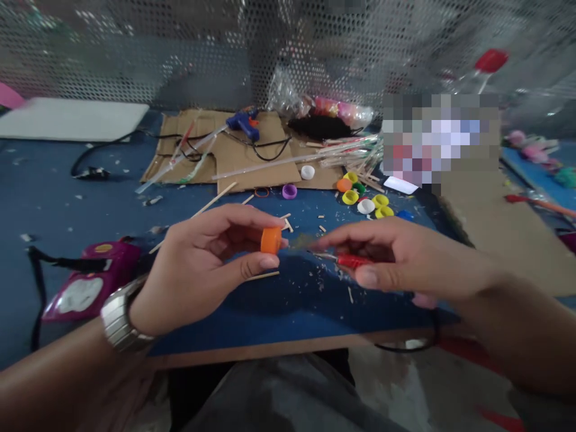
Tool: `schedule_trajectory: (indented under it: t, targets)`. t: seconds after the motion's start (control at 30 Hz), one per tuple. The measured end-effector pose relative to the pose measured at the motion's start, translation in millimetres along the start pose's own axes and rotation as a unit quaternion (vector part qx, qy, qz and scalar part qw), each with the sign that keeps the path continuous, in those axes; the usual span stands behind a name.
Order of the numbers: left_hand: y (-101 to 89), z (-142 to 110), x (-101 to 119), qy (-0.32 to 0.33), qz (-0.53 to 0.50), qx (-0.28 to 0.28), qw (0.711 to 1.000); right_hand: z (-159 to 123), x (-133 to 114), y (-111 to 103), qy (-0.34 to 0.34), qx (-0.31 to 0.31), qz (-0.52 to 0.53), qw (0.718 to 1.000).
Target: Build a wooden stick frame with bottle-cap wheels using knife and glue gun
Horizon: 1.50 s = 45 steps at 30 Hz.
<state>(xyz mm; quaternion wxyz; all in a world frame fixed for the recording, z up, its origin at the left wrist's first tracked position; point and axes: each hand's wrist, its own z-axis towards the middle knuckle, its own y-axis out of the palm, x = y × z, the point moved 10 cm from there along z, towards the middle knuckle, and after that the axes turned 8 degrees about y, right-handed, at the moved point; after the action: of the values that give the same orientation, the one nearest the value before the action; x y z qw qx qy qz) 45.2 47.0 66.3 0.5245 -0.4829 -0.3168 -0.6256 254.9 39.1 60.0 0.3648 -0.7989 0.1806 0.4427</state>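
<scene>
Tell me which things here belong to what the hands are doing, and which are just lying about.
In use:
- orange cap, in the left hand
- red-handled tool, in the right hand

Seemingly just lying about, as neither hand holds them:
- blue glue gun
- purple cap
- black cloth
- white board

red-handled tool (351,261): rear end hidden by the right hand (382,255). pink item (9,96): cut off by the left edge. pixelated patch (443,138), upper right: contents unreadable.
</scene>
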Motion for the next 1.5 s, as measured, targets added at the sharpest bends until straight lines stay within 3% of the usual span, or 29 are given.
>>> schedule_trajectory:
  t: [0.1, 0.3, 0.37, 0.47, 0.57, 0.67, 0.97, 1.17, 1.5]
  targets:
    - [-6.3, 1, 11, 0.017, 0.012, 0.026, 0.999, 3, -4, -9, 0.016, 0.007, 0.051, 0.999]
    - [-6.1, 7, 21, 0.046, -0.016, 0.032, 0.998, 10, -7, -9, 0.020, -0.045, 0.150, 0.987]
    - [-7.0, 9, 13, 0.023, -0.039, 0.040, 0.998, 10, -14, -17, -0.004, -0.013, 0.103, 0.995]
    - [-5.8, 13, 0, -0.002, -0.112, 0.046, 0.993, 3, -37, -38, -0.062, 0.092, -0.053, 0.992]
    - [-4.0, 15, -11, -0.012, -0.164, 0.053, 0.985, -11, -70, -45, -0.133, 0.170, -0.228, 0.949]
    - [1.3, 12, -22, -0.037, -0.184, 0.045, 0.981, -16, -86, -37, -0.169, 0.170, -0.310, 0.920]
    - [-6.6, 2, -53, -0.079, -0.204, 0.089, 0.972, 9, -51, -25, -0.109, 0.169, -0.342, 0.918]
    - [-13.3, -2, -54, -0.074, -0.173, 0.097, 0.977, 3, -29, -11, -0.090, 0.131, -0.307, 0.938]
    - [-10.8, -8, -64, -0.105, -0.160, 0.087, 0.978, 4, -2, 1, -0.121, 0.205, -0.283, 0.929]
